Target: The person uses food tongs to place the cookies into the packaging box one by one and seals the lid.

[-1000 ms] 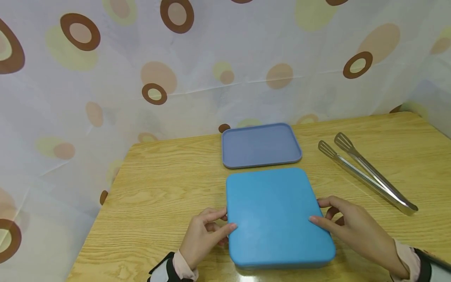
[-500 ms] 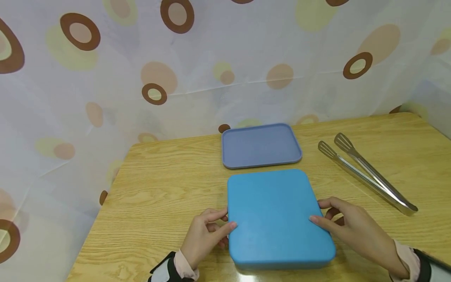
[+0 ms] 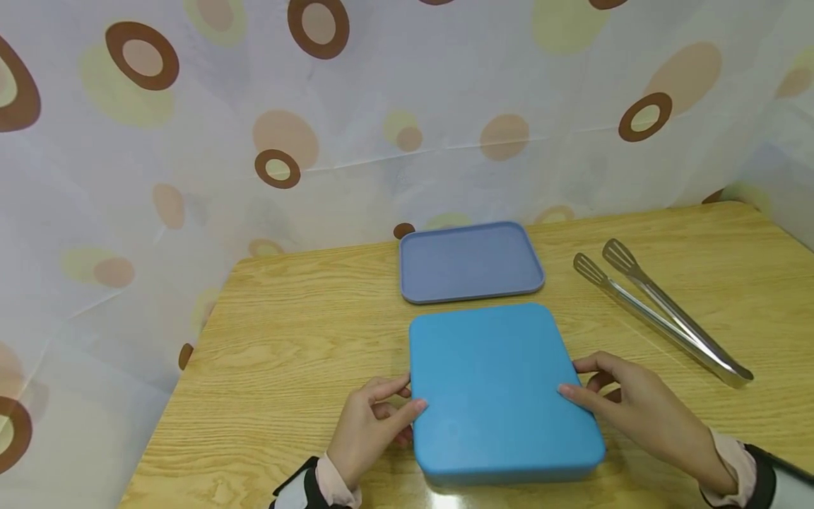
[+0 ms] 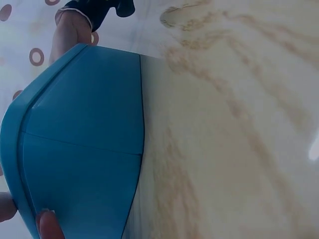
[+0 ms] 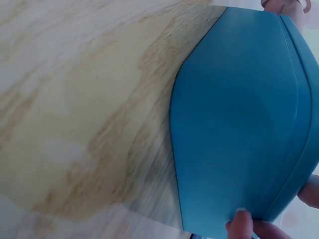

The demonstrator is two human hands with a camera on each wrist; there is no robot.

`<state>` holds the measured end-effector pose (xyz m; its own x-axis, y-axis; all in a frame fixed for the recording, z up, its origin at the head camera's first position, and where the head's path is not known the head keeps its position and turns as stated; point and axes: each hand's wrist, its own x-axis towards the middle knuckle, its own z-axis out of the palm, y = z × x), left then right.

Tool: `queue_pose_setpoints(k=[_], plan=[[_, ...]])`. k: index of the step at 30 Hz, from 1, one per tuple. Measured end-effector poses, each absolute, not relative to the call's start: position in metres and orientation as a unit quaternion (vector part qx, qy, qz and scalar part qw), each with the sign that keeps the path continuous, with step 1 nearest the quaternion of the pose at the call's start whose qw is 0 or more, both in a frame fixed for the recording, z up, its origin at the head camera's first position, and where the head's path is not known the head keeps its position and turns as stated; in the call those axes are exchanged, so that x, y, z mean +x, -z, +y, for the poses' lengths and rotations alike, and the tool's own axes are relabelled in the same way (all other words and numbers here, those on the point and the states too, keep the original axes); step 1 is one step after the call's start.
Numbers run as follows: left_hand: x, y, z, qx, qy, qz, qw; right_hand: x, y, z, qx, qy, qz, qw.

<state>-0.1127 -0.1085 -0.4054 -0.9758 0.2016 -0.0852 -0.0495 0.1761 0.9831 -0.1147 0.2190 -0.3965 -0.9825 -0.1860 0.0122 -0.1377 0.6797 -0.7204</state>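
Note:
A closed blue box (image 3: 496, 389) with rounded corners sits on the wooden table in front of me. Its lid overlaps the walls as a raised band, which shows as a lid rim (image 4: 47, 79) in the left wrist view. My left hand (image 3: 369, 428) holds the left side, thumb on the lid's top edge and fingers curled at the side wall. On the opposite side my right hand (image 3: 642, 406) grips in the same way, its fingertips (image 5: 241, 224) against the wall just below the lid's edge. The inside of the box is hidden.
Behind the box lies a shallow blue-grey tray (image 3: 470, 263). Metal tongs (image 3: 664, 311) rest spread apart on the right of the wooden table (image 3: 299, 318). A patterned curtain (image 3: 356, 92) hangs along the table's back edge.

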Motion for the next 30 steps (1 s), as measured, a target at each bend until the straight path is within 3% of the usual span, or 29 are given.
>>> queue_pose_setpoints(k=[5,10,13,19,30], plan=[[-0.110,0.408,-0.105,0.045,-0.614,0.786,0.063,-0.113,0.397,0.223,-0.083,0.427,0.897,0.078],[-0.104,0.408,-0.099,0.049,-0.637,0.759,0.128,-0.106,0.402,0.220,-0.061,0.491,0.852,0.170],[-0.101,0.409,-0.095,0.069,-0.647,0.739,0.172,-0.102,0.406,0.214,-0.048,0.514,0.834,0.198],[-0.100,0.414,-0.093,0.108,-0.662,0.712,0.206,-0.096,0.409,0.210,-0.045,0.531,0.821,0.206],[-0.101,0.416,-0.095,0.146,-0.668,0.700,0.206,-0.097,0.411,0.214,-0.041,0.531,0.817,0.222]])
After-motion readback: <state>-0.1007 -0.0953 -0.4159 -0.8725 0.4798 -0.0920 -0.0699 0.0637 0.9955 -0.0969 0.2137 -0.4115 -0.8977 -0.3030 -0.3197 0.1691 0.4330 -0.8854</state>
